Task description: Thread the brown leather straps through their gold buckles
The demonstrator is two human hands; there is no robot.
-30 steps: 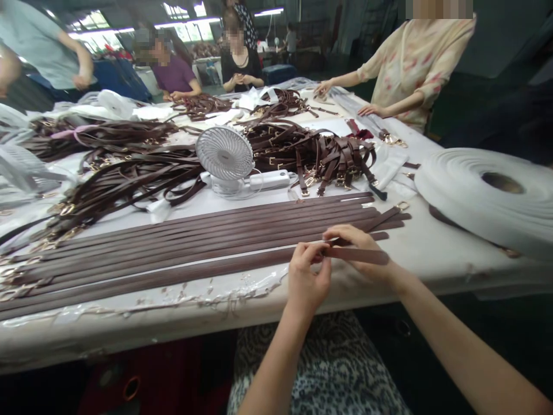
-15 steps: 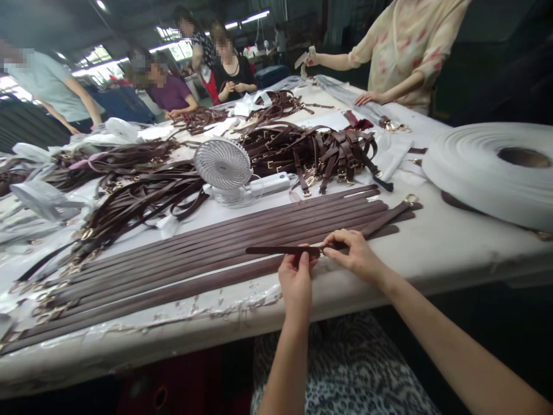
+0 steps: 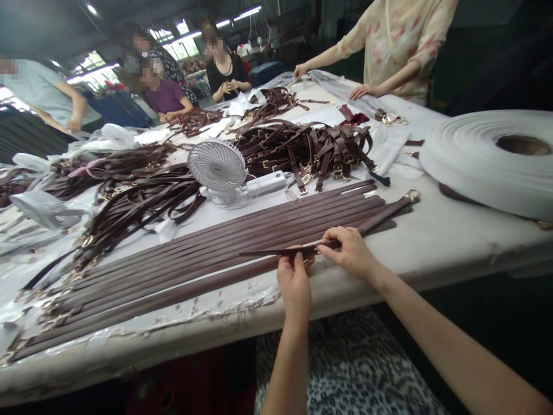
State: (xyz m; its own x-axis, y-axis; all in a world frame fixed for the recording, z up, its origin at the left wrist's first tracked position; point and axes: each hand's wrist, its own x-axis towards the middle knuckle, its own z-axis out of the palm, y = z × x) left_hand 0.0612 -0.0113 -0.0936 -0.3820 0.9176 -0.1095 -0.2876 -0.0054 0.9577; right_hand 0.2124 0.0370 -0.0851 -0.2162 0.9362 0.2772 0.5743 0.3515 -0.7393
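Observation:
My left hand (image 3: 295, 282) pinches a dark brown leather strap (image 3: 263, 253), whose free end sticks out to the left, seen nearly edge-on. Close beside it, my right hand (image 3: 349, 253) grips the same strap between thumb and fingers, near a small bit of gold metal. From the right hand the strap seems to run up to a gold clasp (image 3: 412, 196) on the table. Beneath and behind my hands lies a row of several flat brown straps (image 3: 207, 242), side by side, with gold clasps (image 3: 52, 311) at their left ends.
A white fan (image 3: 217, 165) stands behind the row, before a heap of buckled straps (image 3: 311, 144). More straps (image 3: 142, 202) are piled at left. A large white roll (image 3: 479, 161) lies at right. Across the table (image 3: 466, 248), a co-worker (image 3: 401, 52) leans in; other people work farther back.
The strap's free end has turned from showing its flat face to nearly edge-on. My hands stay almost in place. The co-worker's raised hand at the back has come down to the table.

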